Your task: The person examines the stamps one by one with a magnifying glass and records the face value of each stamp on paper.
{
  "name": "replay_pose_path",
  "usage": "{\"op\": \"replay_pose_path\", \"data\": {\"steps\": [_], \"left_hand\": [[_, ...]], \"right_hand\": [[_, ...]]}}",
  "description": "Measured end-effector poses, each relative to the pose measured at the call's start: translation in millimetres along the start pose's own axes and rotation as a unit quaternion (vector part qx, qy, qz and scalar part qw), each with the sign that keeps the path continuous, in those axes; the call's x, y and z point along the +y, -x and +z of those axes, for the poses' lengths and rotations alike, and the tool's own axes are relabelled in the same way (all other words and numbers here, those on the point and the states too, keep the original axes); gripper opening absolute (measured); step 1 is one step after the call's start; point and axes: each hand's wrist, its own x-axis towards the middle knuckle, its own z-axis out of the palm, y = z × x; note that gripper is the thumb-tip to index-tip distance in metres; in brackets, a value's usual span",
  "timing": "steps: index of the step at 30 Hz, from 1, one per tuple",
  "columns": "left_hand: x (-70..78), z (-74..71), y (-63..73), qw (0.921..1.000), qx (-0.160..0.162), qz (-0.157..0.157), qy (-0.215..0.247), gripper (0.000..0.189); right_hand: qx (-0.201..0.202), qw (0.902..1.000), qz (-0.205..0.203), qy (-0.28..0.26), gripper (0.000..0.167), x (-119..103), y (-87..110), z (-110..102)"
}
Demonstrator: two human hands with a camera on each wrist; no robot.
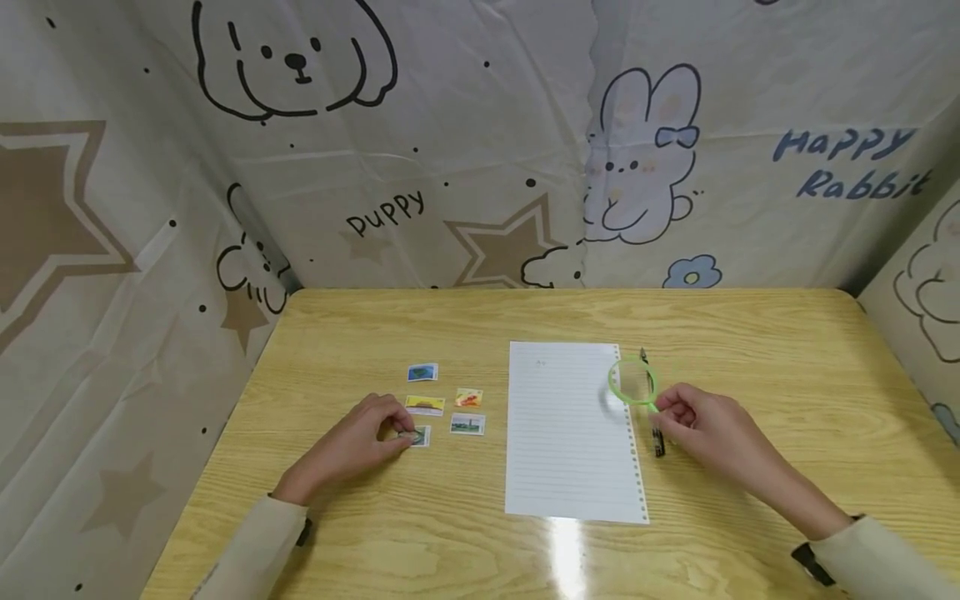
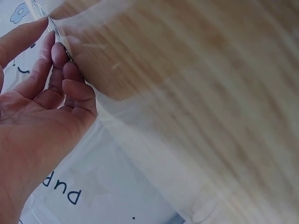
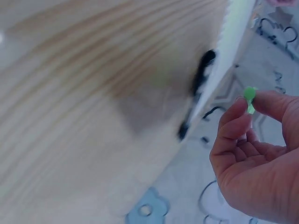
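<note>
My right hand (image 1: pixel 701 419) pinches the short handle of a green-rimmed magnifying glass (image 1: pixel 611 385) between thumb and fingers. Its lens overlaps the right edge of the lined paper (image 1: pixel 566 450); in the right wrist view only the green handle end (image 3: pixel 250 93) shows above my fingertips. On the left, my left hand (image 1: pixel 375 433) is down at the tabletop, thumb and index finger meeting on the left end of a greenish stamp (image 1: pixel 422 436), which they partly cover. Close by lie a yellow stamp (image 1: pixel 425 406), a blue stamp (image 1: pixel 423 372), an orange-red stamp (image 1: pixel 469 398) and a pale landscape stamp (image 1: pixel 468 425).
A black pen (image 1: pixel 659 443) lies along the paper's right side, partly behind the lens and my right hand. The wooden table (image 1: pixel 360 533) meets printed cloth walls (image 1: pixel 465 108) at the back and both sides.
</note>
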Motion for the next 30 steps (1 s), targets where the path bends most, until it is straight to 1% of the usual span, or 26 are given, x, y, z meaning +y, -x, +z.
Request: {"op": "replay_pose_path", "data": {"steps": [6,12,15,21,25,30], "left_hand": [[-2.9,0.0,-1.4,1.0000,-0.001,0.004,0.006,0.009],[-3.9,-0.7,-0.1,1.0000,0.000,0.001,0.006,0.009],[-4.2,-0.6,0.2,1.0000,0.000,0.002,0.005,0.009],[-4.7,0.7,-1.1,1.0000,-0.002,0.007,0.003,0.009],[-5.4,0.7,-1.6,0.9999,-0.003,0.012,0.004,0.009],[-6.5,-0.4,-1.4,0.9999,-0.004,0.014,-0.001,0.009]], "right_hand": [[-0.019,0.9984,-0.045,-0.027,0.012,-33,-8.0,13],[-0.024,0.9948,-0.097,-0.022,0.012,-61,-16.4,31],[-0.028,0.9929,-0.115,-0.015,0.012,-73,-18.5,41],[-0.055,0.9894,-0.132,-0.028,0.010,-95,-22.0,60],[-0.070,0.9875,-0.136,-0.038,0.009,-108,-26.3,73],[-0.083,0.9844,-0.148,-0.048,0.009,-124,-32.8,92]]}}
